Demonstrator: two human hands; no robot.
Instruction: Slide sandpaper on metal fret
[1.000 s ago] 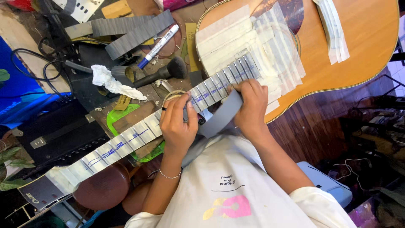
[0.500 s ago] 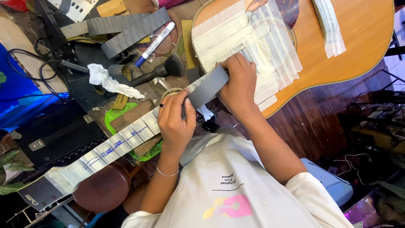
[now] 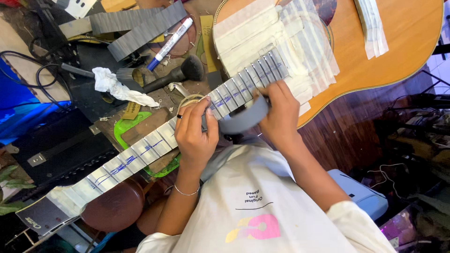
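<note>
Both of my hands are on one acoustic guitar (image 3: 393, 51), lying across the table (image 3: 349, 136) with its neck (image 3: 140, 152) running down to the lower left. My left hand (image 3: 196, 136) is curled over the fretboard, thumb and fingers wrapped on one end of a grey flexible strip (image 3: 243, 119). My right hand (image 3: 281, 117) is clamped on the strip's other end, so it bows in a curve between the two hands, right against the upper frets. One ring shows on the left hand, one thin bracelet (image 3: 187, 192) on that wrist.

Counting the rest: two more grey strips (image 3: 140, 28) lie crossed at the top left, well apart from my hands. One blue-and-white marker (image 3: 169, 43) beside them, one black soft brush (image 3: 180, 72), one crumpled white tissue (image 3: 115, 86), one roll of tape (image 3: 190, 100) just above my left hand. Masking tape (image 3: 276, 35) covers the guitar top around the neck joint, and more strips sit between the frets down the whole neck. A green cutting mat (image 3: 126, 129) peeks out under the neck. My own arms and white shirt (image 3: 262, 211) block the near edge of the neck and table.
</note>
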